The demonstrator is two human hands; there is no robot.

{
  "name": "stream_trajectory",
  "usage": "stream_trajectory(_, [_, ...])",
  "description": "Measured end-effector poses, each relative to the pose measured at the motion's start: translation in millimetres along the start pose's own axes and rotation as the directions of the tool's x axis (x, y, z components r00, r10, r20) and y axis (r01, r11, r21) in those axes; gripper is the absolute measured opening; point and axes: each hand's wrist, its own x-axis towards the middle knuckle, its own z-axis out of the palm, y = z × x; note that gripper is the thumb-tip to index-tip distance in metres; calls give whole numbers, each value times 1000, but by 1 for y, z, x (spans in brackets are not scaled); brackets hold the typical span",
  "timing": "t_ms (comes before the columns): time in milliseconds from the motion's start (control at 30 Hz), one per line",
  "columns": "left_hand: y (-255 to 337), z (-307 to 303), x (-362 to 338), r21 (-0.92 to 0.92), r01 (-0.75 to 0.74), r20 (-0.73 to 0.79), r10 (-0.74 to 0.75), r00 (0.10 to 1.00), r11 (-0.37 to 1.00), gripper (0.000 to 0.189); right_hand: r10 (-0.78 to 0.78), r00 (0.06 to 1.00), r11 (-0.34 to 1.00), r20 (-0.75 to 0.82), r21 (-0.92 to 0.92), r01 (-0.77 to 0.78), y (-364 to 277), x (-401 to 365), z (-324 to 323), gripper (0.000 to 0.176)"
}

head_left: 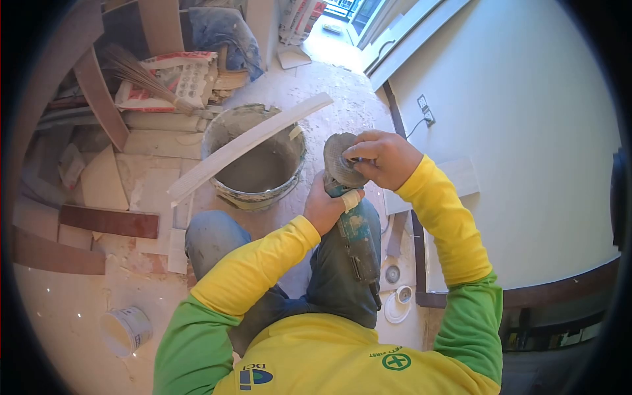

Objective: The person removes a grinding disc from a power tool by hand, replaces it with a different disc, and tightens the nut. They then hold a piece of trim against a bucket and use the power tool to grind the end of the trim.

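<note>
A teal angle grinder (357, 234) rests upright along my right thigh, its grey round disc (337, 158) at the top. My left hand (324, 209), with a pale wrap on one finger, is closed around the grinder's neck just below the disc. At the disc's centre my right hand (385, 158) pinches with bent fingers; what sits between the fingertips is mostly hidden. Left of the hands stands a mortar-stained bucket (253, 197) holding grey slurry. Across its rim lies a long pale strip (253, 148).
A white wall with a plugged-in socket (426, 110) rises on the right. Dark red-brown boards (108, 220) and a small white tub (127, 330) lie on the left floor. A straw broom (148, 78) and sacks are piled at upper left. A white round fitting (397, 308) lies near my right leg.
</note>
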Motion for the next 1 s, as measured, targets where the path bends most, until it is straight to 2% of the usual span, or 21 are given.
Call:
stream_trajectory(267, [-6,2,3,-32,-4,9,5,1000,999,67,31,998,999,59,-20,-30,4,3,-7,35])
stream_trajectory(600, [-11,0,7,-18,-10,21,11,1000,1000,67,14,995,999,97,-51,-9,11,12,-8,32])
stream_trajectory(800, [-9,0,6,-14,-7,21,8,1000,1000,68,74,990,996,123,-61,-67,11,11,-7,32])
stream_trajectory(1000, [-10,1,7,-35,6,24,-5,1000,999,67,-8,997,997,81,-70,14,12,7,-11,31])
